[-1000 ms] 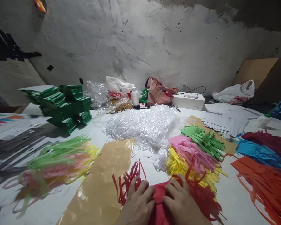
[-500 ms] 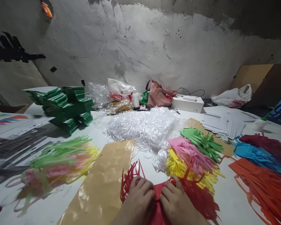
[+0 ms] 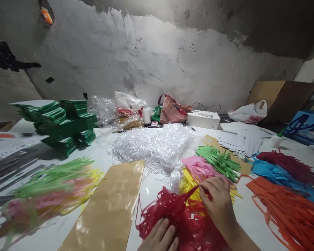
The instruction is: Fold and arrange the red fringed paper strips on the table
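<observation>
A heap of red paper fringe (image 3: 170, 205), cut into thin strips, lies at the table's near edge. My left hand (image 3: 161, 237) rests on its near left part with the fingers stretched out, partly cut off by the frame's bottom. Between thumb and fingers, my right hand (image 3: 217, 198) pinches a twisted end of the red fringe, pulled up to the right. Yellow fringe (image 3: 185, 183) and pink fringe (image 3: 199, 167) lie just beyond it, partly covered by the red strips and my right hand.
Left of the red heap lies a shiny brown paper sheet (image 3: 112, 198). White shredded strands (image 3: 151, 143) pile up mid-table. Green fringe (image 3: 219, 160), blue fringe (image 3: 282, 177) and orange fringe (image 3: 285, 205) lie right. Green card stacks (image 3: 65, 125) and a mixed-colour tassel bundle (image 3: 54, 184) stand left.
The red fringe, earlier held flat under both hands, is now loosened into a spread heap. My right hand has moved up and right with an end of it. The view has shifted slightly right.
</observation>
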The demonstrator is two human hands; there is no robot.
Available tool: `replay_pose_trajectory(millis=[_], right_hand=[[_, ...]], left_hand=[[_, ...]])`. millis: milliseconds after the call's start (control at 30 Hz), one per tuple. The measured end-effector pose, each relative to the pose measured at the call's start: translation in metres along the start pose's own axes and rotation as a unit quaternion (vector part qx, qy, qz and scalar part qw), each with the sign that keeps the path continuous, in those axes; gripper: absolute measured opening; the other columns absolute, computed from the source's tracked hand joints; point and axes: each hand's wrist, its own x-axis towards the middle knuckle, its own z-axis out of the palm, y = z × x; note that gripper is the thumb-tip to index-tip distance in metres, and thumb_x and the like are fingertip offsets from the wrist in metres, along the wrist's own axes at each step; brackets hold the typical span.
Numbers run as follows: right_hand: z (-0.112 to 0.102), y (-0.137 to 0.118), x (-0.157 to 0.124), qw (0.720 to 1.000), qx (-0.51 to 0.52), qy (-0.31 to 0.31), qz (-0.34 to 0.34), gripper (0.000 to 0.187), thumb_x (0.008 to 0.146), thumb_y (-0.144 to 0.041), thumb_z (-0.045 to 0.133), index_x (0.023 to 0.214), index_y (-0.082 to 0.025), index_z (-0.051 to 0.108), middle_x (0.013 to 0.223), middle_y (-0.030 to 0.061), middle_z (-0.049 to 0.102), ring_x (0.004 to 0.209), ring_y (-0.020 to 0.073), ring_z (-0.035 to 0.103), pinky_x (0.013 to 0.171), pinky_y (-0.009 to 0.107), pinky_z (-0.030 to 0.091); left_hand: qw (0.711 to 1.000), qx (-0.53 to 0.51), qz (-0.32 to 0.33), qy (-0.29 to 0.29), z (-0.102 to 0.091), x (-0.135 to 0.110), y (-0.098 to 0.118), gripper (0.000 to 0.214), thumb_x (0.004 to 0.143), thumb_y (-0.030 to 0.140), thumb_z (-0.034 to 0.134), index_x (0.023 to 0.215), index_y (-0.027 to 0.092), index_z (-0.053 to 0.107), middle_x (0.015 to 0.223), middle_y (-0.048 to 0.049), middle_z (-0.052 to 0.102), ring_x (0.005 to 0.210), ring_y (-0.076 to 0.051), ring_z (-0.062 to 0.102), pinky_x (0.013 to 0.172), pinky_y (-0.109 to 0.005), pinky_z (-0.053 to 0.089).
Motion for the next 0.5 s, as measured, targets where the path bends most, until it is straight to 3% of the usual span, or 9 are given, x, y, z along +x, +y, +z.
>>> replay_pose_trajectory(millis=[133, 233, 367, 500], right_hand=[[-0.006, -0.004, 0.005, 0.998, -0.007, -0.009, -0.054, 0.012, 0.098, -0.010, 0.056, 0.096, -0.018, 0.065, 0.088, 0.0037, 0.070, 0.089, 0.0217, 0.064, 0.101, 0.046, 0.036], [-0.004, -0.009, 0.018, 0.982, -0.072, -0.052, -0.164, 0.017, 0.098, -0.005, 0.053, 0.098, -0.015, 0.068, 0.089, 0.0047, 0.071, 0.094, 0.0225, 0.064, 0.107, 0.049, 0.034], [0.006, -0.004, 0.055, 0.939, -0.139, -0.097, -0.299, 0.020, 0.094, -0.003, 0.055, 0.088, -0.016, 0.069, 0.085, 0.0026, 0.069, 0.091, 0.0209, 0.062, 0.113, 0.048, 0.032], [0.024, 0.000, 0.099, 0.908, -0.172, -0.112, -0.366, 0.023, 0.093, -0.002, 0.056, 0.083, -0.019, 0.068, 0.082, 0.0013, 0.066, 0.087, 0.0200, 0.059, 0.111, 0.045, 0.038]], left_hand=[[1.000, 0.008, -0.003, 0.007, 0.004, -0.002, 0.002, 0.019, 0.103, 0.027, 0.050, 0.091, 0.025, 0.064, 0.088, 0.0002, 0.071, 0.094, -0.023, 0.058, 0.097, -0.034, 0.037], [1.000, 0.009, -0.008, -0.007, 0.004, -0.002, 0.003, 0.024, 0.105, 0.029, 0.045, 0.097, 0.025, 0.067, 0.088, 0.0004, 0.072, 0.088, -0.022, 0.060, 0.093, -0.033, 0.040], [1.000, 0.013, 0.008, -0.018, 0.009, -0.004, 0.003, 0.035, 0.108, 0.026, 0.033, 0.110, 0.024, 0.069, 0.098, 0.0017, 0.077, 0.089, -0.021, 0.063, 0.099, -0.034, 0.038], [0.999, 0.022, 0.025, 0.004, 0.021, -0.010, 0.002, 0.026, 0.106, 0.026, 0.042, 0.106, 0.025, 0.068, 0.099, 0.0046, 0.078, 0.087, -0.018, 0.065, 0.099, -0.031, 0.039]])
